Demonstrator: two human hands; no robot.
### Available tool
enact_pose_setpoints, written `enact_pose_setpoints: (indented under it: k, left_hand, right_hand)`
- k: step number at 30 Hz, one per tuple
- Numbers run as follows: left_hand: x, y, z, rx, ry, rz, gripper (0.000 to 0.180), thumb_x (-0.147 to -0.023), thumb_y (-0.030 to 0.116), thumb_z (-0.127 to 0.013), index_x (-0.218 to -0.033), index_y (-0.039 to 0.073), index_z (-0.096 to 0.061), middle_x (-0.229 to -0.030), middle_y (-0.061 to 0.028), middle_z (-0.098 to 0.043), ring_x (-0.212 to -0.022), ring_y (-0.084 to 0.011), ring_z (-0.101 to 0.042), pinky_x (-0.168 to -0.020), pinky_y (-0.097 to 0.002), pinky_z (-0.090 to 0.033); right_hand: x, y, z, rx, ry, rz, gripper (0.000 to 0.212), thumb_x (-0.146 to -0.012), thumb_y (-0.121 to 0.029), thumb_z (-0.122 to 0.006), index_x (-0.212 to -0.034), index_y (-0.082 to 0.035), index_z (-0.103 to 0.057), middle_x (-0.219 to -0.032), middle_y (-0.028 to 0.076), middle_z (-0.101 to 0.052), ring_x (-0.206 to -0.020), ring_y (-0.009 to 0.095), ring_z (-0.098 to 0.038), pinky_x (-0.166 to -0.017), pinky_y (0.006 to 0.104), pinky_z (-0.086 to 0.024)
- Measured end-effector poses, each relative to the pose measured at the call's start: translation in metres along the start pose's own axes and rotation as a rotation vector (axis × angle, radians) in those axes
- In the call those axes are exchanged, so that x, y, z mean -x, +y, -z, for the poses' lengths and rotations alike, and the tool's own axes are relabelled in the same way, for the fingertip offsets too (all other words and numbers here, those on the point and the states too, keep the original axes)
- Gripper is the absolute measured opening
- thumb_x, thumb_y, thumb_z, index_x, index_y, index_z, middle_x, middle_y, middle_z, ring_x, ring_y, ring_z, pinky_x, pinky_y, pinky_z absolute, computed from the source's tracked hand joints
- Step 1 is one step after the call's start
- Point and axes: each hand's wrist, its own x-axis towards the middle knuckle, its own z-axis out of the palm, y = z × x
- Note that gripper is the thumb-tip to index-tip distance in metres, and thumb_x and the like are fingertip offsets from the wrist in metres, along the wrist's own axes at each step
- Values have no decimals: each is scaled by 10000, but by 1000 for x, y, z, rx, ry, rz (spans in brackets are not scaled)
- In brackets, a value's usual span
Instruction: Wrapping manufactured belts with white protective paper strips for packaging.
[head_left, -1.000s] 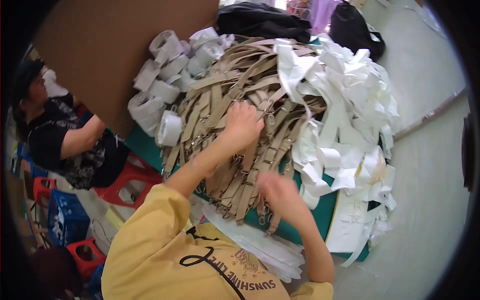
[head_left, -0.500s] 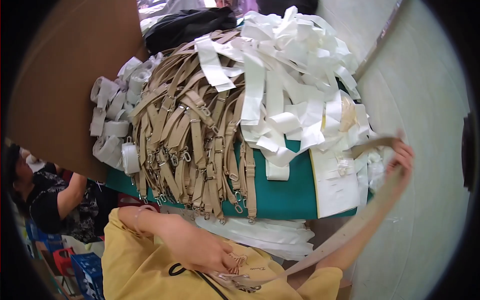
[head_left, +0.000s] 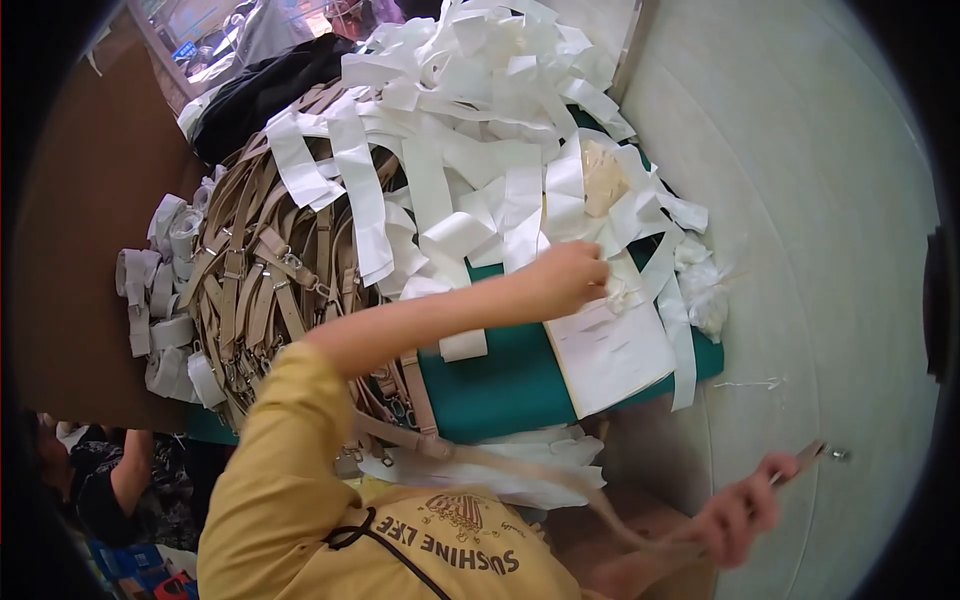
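Observation:
My left hand (head_left: 572,276) reaches across the table, its fingers curled over the top of a white paper pad (head_left: 615,350). Whether anything is pinched in those fingers is hidden. A few small clear bits lie on the pad beside the hand. Low on the right, my right hand (head_left: 738,512), slightly blurred, is closed around a long beige strap (head_left: 570,482). One end of this strap, with a metal clasp (head_left: 836,453), sticks out past the fingers. Its other part runs left in front of my chest, toward the table's front edge.
Many beige straps with metal clasps (head_left: 255,290) are heaped on the green table (head_left: 490,390). Loose white strips (head_left: 470,150) cover its far side. White rolls (head_left: 160,290) lie at the left by a brown board (head_left: 90,230). Another person (head_left: 120,480) sits at lower left.
My left hand has gone from near my chest forward to the pad. My right hand has come down from the table's right side, still holding the strap. The view has shifted.

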Motion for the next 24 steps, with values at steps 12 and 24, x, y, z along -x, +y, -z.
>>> enact_pose_setpoints:
  k: [12,24]
  left_hand:
    - [-80,-57,-97,-328,3,-207,242,-728,318,-718,-889,163,-624,-1009,-43,-549,-955,-241,-492,-854,-354,-400]
    - [-121,-84,-18,304,84,242,340,-924,378,-546,-824,100,-715,-786,-113,-675,-756,-238,-630,-754,-370,-480]
  right_hand:
    - [-12,39,6,35,98,-154,148,-1011,-115,-415,-1149,-61,-417,-782,183,-625,-463,249,-564,-409,336,-478]
    - [-9,46,28,39,78,-129,266,-1030,-284,-389,-1170,-58,-407,-730,222,-625,-426,231,-529,-370,331,-402]
